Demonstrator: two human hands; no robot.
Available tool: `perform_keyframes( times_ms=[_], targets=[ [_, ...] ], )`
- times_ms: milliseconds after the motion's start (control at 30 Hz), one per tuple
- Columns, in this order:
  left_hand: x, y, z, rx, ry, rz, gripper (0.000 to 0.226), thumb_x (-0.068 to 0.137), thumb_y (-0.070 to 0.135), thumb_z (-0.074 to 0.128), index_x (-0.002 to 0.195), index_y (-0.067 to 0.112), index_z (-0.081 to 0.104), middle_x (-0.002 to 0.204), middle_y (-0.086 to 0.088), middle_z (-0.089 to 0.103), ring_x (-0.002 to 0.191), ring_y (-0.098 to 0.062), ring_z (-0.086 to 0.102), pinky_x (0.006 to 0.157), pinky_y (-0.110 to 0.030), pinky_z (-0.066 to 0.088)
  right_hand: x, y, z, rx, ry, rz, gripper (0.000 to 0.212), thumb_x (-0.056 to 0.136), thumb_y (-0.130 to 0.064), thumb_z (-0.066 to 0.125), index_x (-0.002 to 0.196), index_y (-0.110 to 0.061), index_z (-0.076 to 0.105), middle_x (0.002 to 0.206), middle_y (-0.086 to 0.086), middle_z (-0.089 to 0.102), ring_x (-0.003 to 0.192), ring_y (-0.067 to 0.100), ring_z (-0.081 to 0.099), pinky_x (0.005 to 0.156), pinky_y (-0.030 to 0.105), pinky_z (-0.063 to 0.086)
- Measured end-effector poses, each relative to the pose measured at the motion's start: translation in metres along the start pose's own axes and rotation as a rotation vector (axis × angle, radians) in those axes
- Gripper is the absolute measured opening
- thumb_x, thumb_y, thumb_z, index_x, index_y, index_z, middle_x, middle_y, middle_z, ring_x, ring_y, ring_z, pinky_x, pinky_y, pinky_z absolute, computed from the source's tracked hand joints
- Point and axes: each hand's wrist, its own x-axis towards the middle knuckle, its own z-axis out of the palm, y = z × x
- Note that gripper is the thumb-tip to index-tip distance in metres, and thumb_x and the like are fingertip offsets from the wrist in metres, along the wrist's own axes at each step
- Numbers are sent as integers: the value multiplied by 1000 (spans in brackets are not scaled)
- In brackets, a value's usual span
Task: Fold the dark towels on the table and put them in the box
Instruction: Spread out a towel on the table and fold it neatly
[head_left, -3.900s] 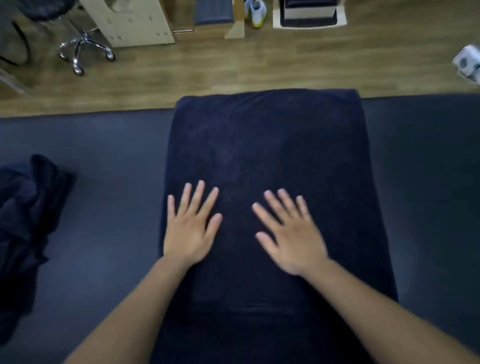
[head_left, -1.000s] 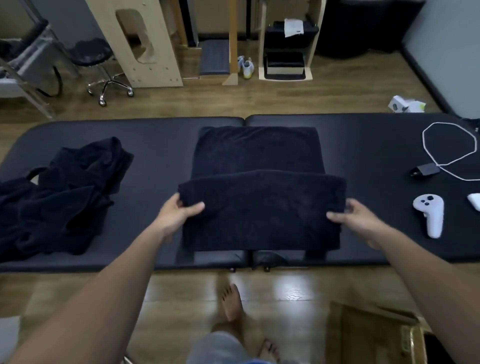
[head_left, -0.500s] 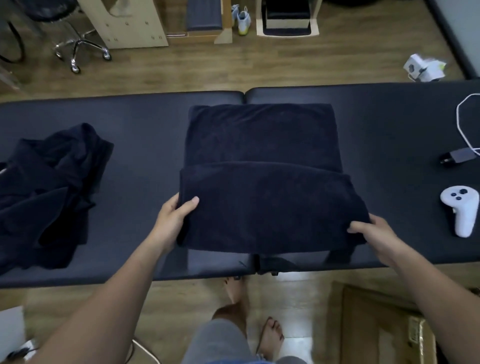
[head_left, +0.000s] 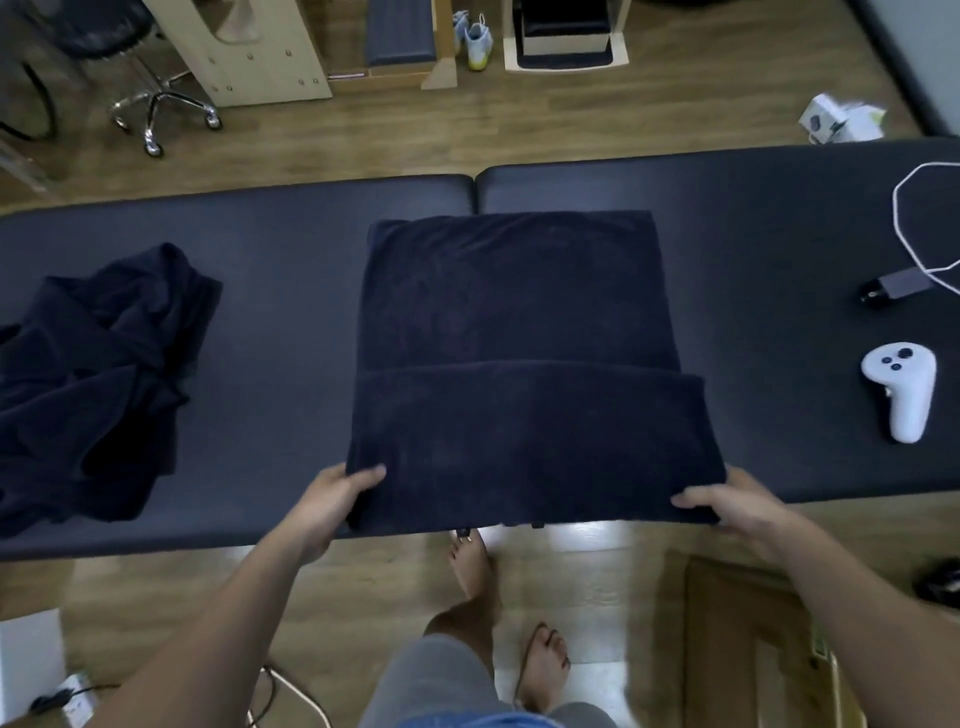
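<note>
A dark towel lies flat in the middle of the black padded table. Its near part is doubled into a raised flap that reaches the table's front edge. My left hand grips the flap's near left corner. My right hand grips its near right corner. A heap of unfolded dark towels sits on the table's left end. The cardboard box stands open on the floor at the lower right, partly hidden by my right forearm.
On the table's right end lie a white controller, a small black adapter and a white cable. My bare feet stand below the table edge. Beyond the table are a wheeled stool and wooden furniture.
Both hands went from lying flat on the towel to gripping its near corners. In the last second the doubled flap came closer to the table's front edge, and the camera tilted down.
</note>
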Motion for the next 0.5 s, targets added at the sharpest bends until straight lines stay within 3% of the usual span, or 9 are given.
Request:
perform_keyframes(
  times_ms=[100, 133, 233, 333, 400, 500],
  targets=[
    [-4, -9, -2, 105, 33, -45, 27, 90, 8, 60, 115, 13, 67, 109, -9, 74, 99, -31, 67, 80, -44, 51, -3, 9, -2, 43, -64, 31, 65, 61, -58, 86, 118, -42, 61, 111, -11, 73, 107, 23, 66, 101, 51, 48],
    [-7, -6, -1, 126, 40, -39, 30, 88, 6, 58, 115, 17, 66, 107, -6, 74, 98, -30, 66, 80, -45, 51, -1, 11, -3, 40, -54, 5, 71, 54, -65, 86, 117, -43, 62, 110, -13, 73, 107, 21, 67, 101, 50, 48],
    [-13, -4, 2, 117, 18, -38, 22, 93, 15, 64, 113, 24, 66, 107, 1, 74, 102, -25, 67, 87, -44, 53, -2, 11, 3, 31, -12, -21, 59, 67, -50, 86, 119, -37, 62, 111, -10, 72, 105, 21, 66, 101, 49, 48],
    [-16, -15, 6, 102, 100, -43, 24, 93, 34, 72, 110, 17, 70, 105, -1, 76, 100, -23, 70, 82, -37, 53, -4, 11, 13, 2, 104, -77, 41, 83, -31, 78, 120, -25, 62, 106, -8, 68, 96, 17, 63, 91, 38, 48],
    [-18, -24, 10, 84, 166, -65, 26, 91, 34, 74, 109, 15, 71, 105, -2, 75, 100, -24, 69, 82, -36, 52, -7, 15, 20, -48, 242, -151, 39, 86, -36, 75, 120, -22, 63, 108, -5, 67, 96, 18, 61, 86, 36, 47],
    [-22, -32, 18, 60, 222, -86, 24, 92, 31, 72, 108, 14, 69, 107, -2, 73, 92, -19, 66, 79, -33, 48, -12, 25, 29, -98, 297, -156, 45, 86, -50, 69, 121, -21, 64, 116, 0, 70, 106, 26, 63, 93, 42, 50]
  ],
)
